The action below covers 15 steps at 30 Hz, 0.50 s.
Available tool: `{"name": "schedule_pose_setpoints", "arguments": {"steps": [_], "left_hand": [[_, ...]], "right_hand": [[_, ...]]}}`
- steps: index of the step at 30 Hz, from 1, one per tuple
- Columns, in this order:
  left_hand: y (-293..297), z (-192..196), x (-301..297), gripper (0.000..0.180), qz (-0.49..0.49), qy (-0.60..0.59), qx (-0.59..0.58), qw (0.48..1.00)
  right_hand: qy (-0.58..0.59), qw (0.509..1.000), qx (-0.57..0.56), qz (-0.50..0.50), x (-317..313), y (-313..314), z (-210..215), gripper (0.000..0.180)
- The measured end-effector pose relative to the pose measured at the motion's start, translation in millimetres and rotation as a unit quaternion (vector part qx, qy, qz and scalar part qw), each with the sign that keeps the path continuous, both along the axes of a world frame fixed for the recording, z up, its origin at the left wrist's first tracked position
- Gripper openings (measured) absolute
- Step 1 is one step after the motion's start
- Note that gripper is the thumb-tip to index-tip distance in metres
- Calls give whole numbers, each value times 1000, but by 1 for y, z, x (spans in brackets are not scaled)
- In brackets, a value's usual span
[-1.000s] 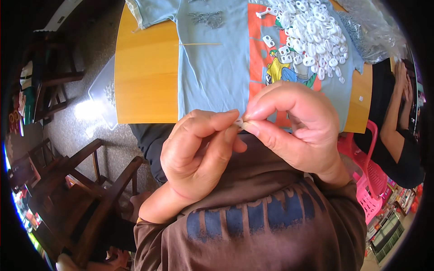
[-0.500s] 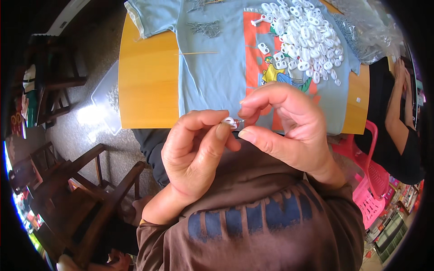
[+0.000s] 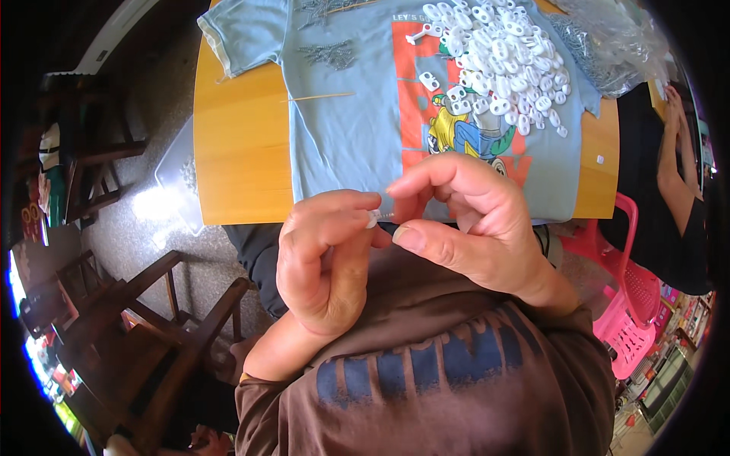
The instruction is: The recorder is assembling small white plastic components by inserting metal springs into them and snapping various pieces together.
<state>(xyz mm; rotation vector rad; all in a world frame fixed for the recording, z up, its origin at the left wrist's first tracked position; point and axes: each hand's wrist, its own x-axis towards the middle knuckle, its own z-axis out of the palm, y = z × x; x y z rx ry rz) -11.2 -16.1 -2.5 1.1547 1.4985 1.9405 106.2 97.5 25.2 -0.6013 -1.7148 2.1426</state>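
At the near side, the brown shirt [image 3: 426, 410] of the person is seen, and above it both hands are raised, just before the near edge of the bench. By the left hand [image 3: 325, 254] a small white plastic piece [image 3: 373, 220] is gripped between the fingertips; from its right end a thin greyish part seems to stick out, but it is blurred. The right hand [image 3: 479, 228] is held just beside it, with the thumb and forefinger parted and nothing seen between them.

The step in hand is judged to be fine work on this piece. For the next move, a steady left pinch and an exact placing of the right fingertips would be needed.

Farther, the yellow wooden bench [image 3: 243, 152] is covered by a light blue printed T-shirt [image 3: 342, 144]. On it a thin wooden stick [image 3: 334, 96] is laid at left, a heap of white plastic pieces [image 3: 506, 61] at right, and small grey metal parts [image 3: 328, 55] at far left. At far right, a clear plastic bag [image 3: 620, 45] is placed.
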Motion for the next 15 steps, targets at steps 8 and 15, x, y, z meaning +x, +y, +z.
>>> {"name": "schedule_pose_setpoints", "arguments": {"steps": [8, 15], "left_hand": [[3, -10, -4, 35, 98, 243, 11, 965], [-1, -8, -1, 35, 41, 220, -12, 975]], "right_hand": [[-21, 979, -202, 9, -3, 1, 6, 16], [-10, 984, -178, -26, -2, -1, 2, 11]]}}
